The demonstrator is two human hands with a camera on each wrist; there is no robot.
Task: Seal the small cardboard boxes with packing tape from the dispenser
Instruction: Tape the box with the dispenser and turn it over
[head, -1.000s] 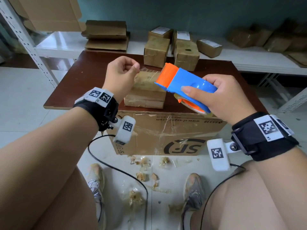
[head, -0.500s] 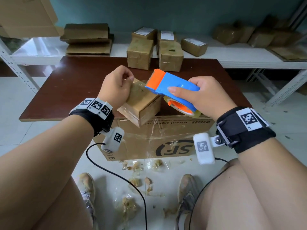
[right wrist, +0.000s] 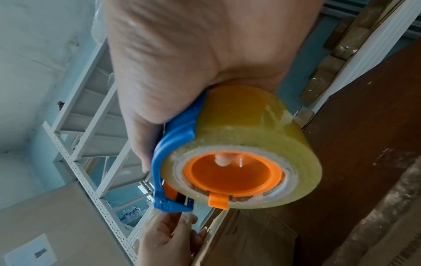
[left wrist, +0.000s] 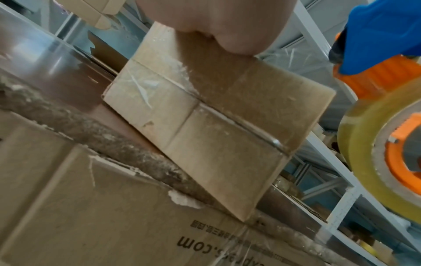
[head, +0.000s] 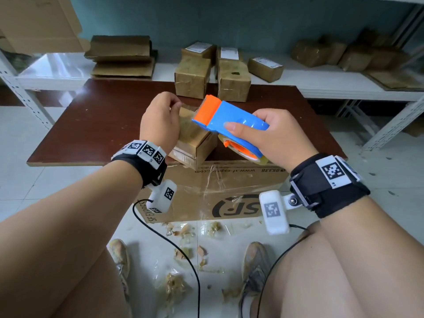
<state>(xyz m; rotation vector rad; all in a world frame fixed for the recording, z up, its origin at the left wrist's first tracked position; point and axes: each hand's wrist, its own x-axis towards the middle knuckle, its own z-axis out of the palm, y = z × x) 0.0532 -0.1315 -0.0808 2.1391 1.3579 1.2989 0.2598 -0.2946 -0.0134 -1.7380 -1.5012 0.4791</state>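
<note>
Over the brown table point(head: 96, 125), a left hand point(head: 160, 120) grips a small cardboard box point(head: 195, 143), now tipped on one corner after lying flat a second ago. At three o'clock, the right hand point(head: 273, 136) clasps the tape dispenser point(head: 229, 120), readying another strip, likely. Sealed boxes point(head: 192, 76) at twelve o'clock; tape scraps point(head: 183, 251) litter the tiled floor.
</note>
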